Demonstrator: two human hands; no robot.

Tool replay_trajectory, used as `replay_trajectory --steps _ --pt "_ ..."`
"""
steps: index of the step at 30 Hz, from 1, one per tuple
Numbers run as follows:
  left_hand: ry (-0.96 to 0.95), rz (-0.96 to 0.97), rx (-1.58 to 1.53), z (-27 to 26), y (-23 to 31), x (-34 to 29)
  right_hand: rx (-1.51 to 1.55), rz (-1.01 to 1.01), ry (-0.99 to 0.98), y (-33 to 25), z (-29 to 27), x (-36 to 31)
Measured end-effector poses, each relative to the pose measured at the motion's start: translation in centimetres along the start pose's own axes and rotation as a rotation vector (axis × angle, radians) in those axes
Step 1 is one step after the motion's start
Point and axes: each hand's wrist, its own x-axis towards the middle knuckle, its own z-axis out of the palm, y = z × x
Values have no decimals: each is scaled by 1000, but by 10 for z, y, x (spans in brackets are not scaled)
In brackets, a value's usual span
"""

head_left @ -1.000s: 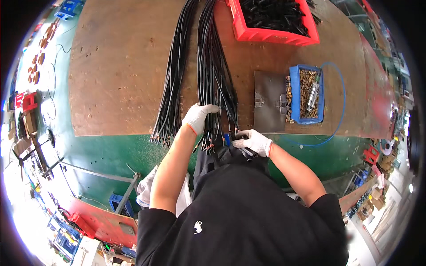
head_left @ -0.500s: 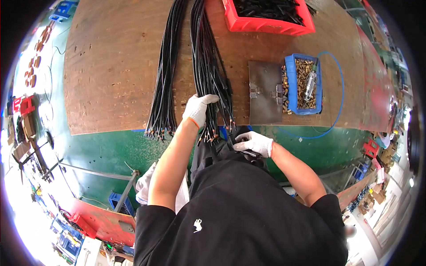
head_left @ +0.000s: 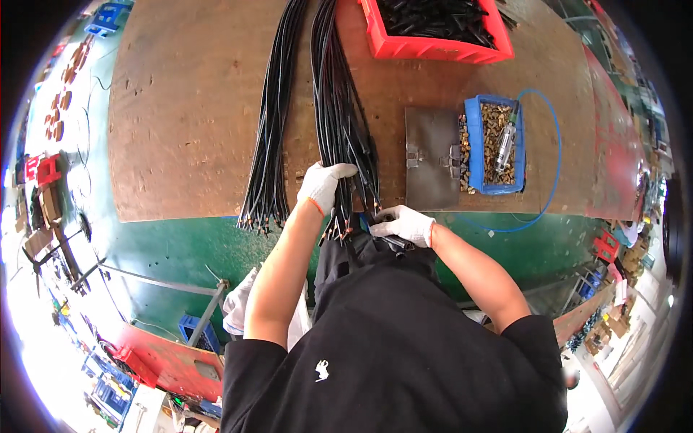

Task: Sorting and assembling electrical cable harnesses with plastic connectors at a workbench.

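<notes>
My left hand (head_left: 318, 185), in a white glove, is closed around the right-hand bundle of black cables (head_left: 339, 108). Its thumb lies across the front of the strands. Bare copper ends (head_left: 337, 232) hang below it, past the table's front edge. My right hand (head_left: 406, 226), also gloved, is closed beside the lower ends of this bundle, fingertips at a cable end. Dark tube-like pieces (head_left: 398, 243) stick out beneath its palm; the fingers hide how many there are. A second bundle of black cables (head_left: 268, 137) lies to the left, untouched.
A red bin (head_left: 440, 49) of short black pieces stands at the back. On the right, a blue tray (head_left: 473, 144) holds small brass-coloured parts and a tool with a blue hose (head_left: 557, 159). Beside it lies a dark metal plate (head_left: 431, 159). The wooden table's front edge (head_left: 180, 217) runs before me.
My right hand has moved up and slightly left, its fingertips now closer to the bundle's cable ends. My left hand keeps its hold on the bundle. The whole view has shifted slightly.
</notes>
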Motion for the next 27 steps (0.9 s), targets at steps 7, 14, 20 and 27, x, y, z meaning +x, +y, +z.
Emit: replay_trajectory --steps 7,14,20,27 --pt "33 -10 -1 -4 -1 1 411 8 -78 -25 -12 40" --pt "110 19 144 -25 25 -20 335 30 35 -90 -45 90" --pt "30 -49 131 -27 39 -28 411 -57 133 -117 -48 82" --pt "-89 -25 -101 -10 21 -19 63 -546 654 -86 -14 116"
